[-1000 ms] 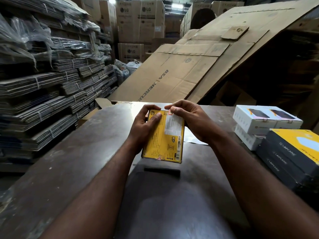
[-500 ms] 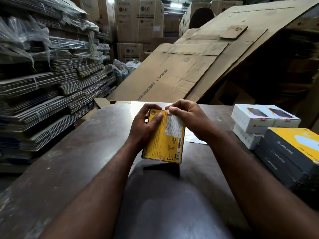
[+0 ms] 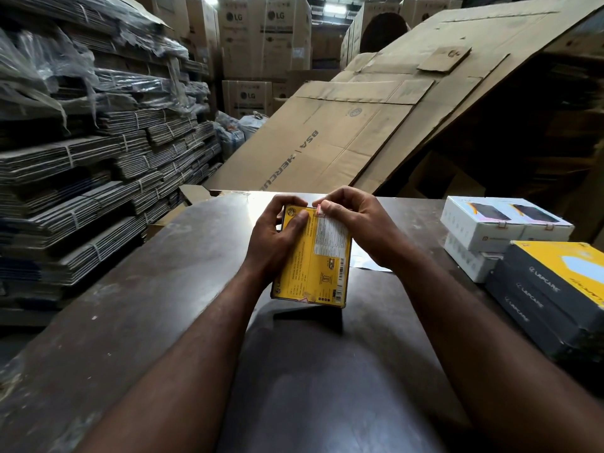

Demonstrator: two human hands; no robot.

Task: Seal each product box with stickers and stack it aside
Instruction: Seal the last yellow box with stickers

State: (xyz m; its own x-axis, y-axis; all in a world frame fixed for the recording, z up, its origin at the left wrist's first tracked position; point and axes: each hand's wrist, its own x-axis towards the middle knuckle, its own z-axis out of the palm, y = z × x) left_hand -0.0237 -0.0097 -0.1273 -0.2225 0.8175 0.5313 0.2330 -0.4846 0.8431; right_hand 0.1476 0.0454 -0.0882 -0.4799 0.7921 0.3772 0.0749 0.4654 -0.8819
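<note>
Box (image 3: 310, 256) yellow | left hand (image 3: 277, 233) grip curled round its 9 o'clock side | right hand (image 3: 353, 220) grip pinching sticker (image 3: 318, 210) at 12 o'clock edge

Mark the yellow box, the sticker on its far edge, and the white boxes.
yellow box (image 3: 307, 266): head view, bare yellow face.
sticker (image 3: 318, 211): head view, middle, at the far edge.
white boxes (image 3: 483, 230): head view, upper box's near side.

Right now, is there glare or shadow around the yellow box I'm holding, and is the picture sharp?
Head view: pale glare sits on the dark brown table just beyond the left hand; the flat yellow cardboard box casts a dark shadow below its near edge; the box looks sharp, though its fine print is unreadable; wide-angle bowing shows at the edges.
</note>
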